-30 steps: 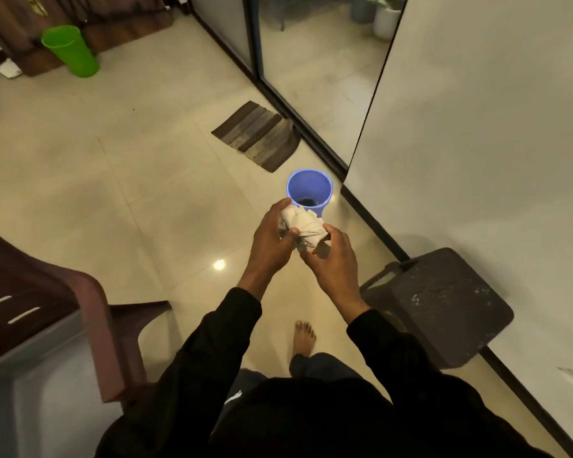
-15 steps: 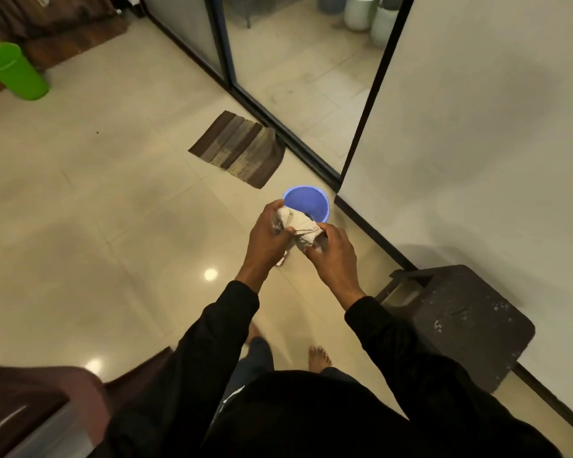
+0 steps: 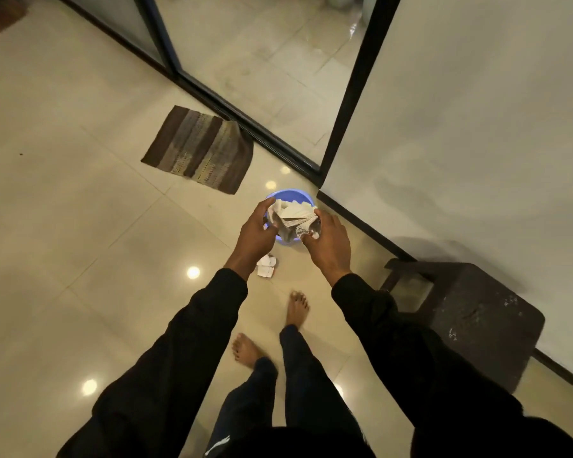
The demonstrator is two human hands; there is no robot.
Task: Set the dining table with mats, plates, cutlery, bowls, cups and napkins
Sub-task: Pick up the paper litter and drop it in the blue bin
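The big white wall (image 3: 477, 127) fills the far right, and the glass sliding door (image 3: 262, 61) stands to its left. The shiny tile floor (image 3: 63, 242) takes up the left side. A dark stool (image 3: 477, 319) sits near the wall on the right. A striped brown floor mat (image 3: 199, 148) lies on the floor, far and to the left of the hands.

The person stands barefoot over a blue bin (image 3: 280, 195) that sits on the floor beside the corner of the wall. Most of the bin is hidden behind the hands. No dining table shows here.

The left hand (image 3: 257, 231) and the right hand (image 3: 328, 242) are close together, and each has its fingers curled tight on one side of a crumpled paper wad (image 3: 293, 219). The wad hangs right above the bin's mouth. I cannot tell if it is a napkin or just waste paper.

A small scrap of paper (image 3: 267, 266) already lies on the floor, just near of the bin.

Here is what could go wrong. More bits could drop from the wad and miss the bin. The floor looks slick, so bare feet could slip on a loose scrap.
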